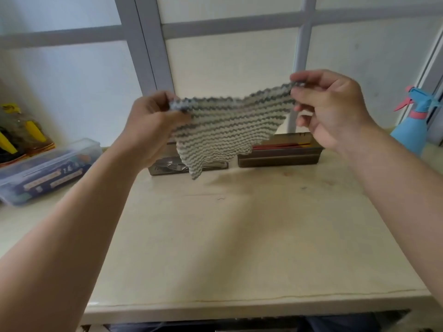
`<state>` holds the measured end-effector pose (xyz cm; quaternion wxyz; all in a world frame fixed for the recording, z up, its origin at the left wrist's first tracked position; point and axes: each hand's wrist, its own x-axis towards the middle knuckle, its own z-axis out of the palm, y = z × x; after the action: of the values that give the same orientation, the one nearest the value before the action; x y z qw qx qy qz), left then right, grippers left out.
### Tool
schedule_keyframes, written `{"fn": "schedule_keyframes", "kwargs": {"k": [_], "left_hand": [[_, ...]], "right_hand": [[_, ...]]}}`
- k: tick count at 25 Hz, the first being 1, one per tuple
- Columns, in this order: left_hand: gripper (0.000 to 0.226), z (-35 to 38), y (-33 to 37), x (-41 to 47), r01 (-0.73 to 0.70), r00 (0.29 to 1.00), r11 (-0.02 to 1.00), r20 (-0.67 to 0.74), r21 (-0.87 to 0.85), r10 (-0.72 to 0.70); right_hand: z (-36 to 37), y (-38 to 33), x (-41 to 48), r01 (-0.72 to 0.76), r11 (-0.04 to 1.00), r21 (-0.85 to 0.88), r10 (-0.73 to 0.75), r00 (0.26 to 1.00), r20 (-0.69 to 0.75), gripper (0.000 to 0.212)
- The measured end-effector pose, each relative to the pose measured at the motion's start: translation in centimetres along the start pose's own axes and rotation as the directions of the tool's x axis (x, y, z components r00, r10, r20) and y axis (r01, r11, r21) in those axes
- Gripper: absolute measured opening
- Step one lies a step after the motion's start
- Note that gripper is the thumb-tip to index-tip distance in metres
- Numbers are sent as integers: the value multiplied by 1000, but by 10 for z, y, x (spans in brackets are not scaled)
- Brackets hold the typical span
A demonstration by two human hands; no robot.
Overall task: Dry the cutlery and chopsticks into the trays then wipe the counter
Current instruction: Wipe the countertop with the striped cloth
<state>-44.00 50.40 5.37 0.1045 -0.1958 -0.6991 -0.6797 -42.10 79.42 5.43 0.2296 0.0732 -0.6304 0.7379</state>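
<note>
A grey-and-white striped cloth (225, 128) hangs spread in the air above the back of the cream counter (239, 236). My left hand (153, 123) pinches its left top corner and my right hand (330, 106) pinches its right top corner. Behind the cloth stand two dark trays against the wall. The left tray (167, 170) holds metal forks and spoons, partly hidden by the cloth. The right tray (280, 156) holds red chopsticks (282, 146).
A clear lidded plastic box (48, 171) lies at the left of the counter, with packets with yellow clips (21, 135) behind it. A blue spray bottle with a pink trigger (412, 125) stands at the far right. The counter's front edge runs along the bottom.
</note>
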Motion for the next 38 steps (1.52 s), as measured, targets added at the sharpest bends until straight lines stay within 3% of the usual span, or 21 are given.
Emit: {"fn": "schedule_keyframes", "kwargs": {"k": [2, 4, 6, 8, 9, 10, 11, 12, 15, 17, 19, 22, 27, 29, 31, 33, 36, 38], "left_hand": [[16, -11, -11, -22, -15, 987, 945, 158, 328, -39], [12, -22, -23, -52, -43, 923, 802, 332, 595, -197], [15, -30, -30, -81, 23, 751, 728, 469, 685, -464], [12, -33, -34, -104, 155, 492, 712, 571, 685, -657], [10, -34, -36, -109, 186, 414, 710, 601, 679, -684], [11, -33, -40, -111, 208, 393, 717, 614, 665, -684], [11, -32, -46, -111, 242, 419, 728, 608, 641, -674], [8, -29, -51, -108, 287, 483, 735, 569, 615, -665], [5, -26, -69, -91, 364, 748, 724, 279, 586, -602], [6, -26, -82, -78, 352, 844, 708, 119, 613, -523], [8, -22, -94, -67, 322, 891, 671, 26, 668, -453], [10, -15, -111, -60, 209, 932, 526, -6, 824, -361], [40, -11, -131, -55, 126, 893, 243, -4, 962, -450], [31, -7, -132, -56, 79, 877, 204, 29, 976, -479], [19, -3, -130, -58, 81, 874, 276, 65, 958, -481], [14, -2, -128, -61, 145, 906, 437, 59, 888, -419], [12, -7, -123, -67, 349, 936, 814, -137, 464, -324], [14, -12, -118, -71, 381, 911, 908, -237, 174, -337]], "right_hand": [[-12, 11, -24, -38, 998, -48, 43, 994, 104, 23], [-35, 27, -56, -87, 987, -135, 123, 947, 296, 15], [-58, 38, -85, -215, 927, -307, 351, 785, 510, 20], [-72, 46, -103, -304, 810, -501, 580, 535, 614, 19], [-73, 49, -108, -317, 775, -546, 630, 445, 636, 15], [-73, 52, -110, -324, 760, -563, 650, 398, 648, 15], [-68, 55, -111, -335, 747, -574, 664, 403, 630, 17], [-62, 58, -109, -344, 743, -574, 666, 460, 587, 17], [-40, 75, -91, -368, 744, -557, 593, 748, 299, 10], [-29, 93, -75, -360, 739, -569, 508, 853, 120, 6], [-18, 110, -64, -368, 710, -601, 467, 884, 10, 5], [-5, 128, -57, -363, 621, -695, 444, 893, -71, 3], [7, 134, -59, -158, 184, -970, 453, 890, -59, 33], [11, 135, -59, -150, 169, -974, 518, 855, -42, 34], [13, 134, -60, -166, 233, -958, 560, 829, -8, 27], [14, 128, -64, -168, 349, -922, 508, 861, 35, 18], [19, 118, -74, -175, 596, -784, 327, 944, 37, 14], [32, 110, -80, -158, 729, -666, 247, 968, 39, 11]]}}
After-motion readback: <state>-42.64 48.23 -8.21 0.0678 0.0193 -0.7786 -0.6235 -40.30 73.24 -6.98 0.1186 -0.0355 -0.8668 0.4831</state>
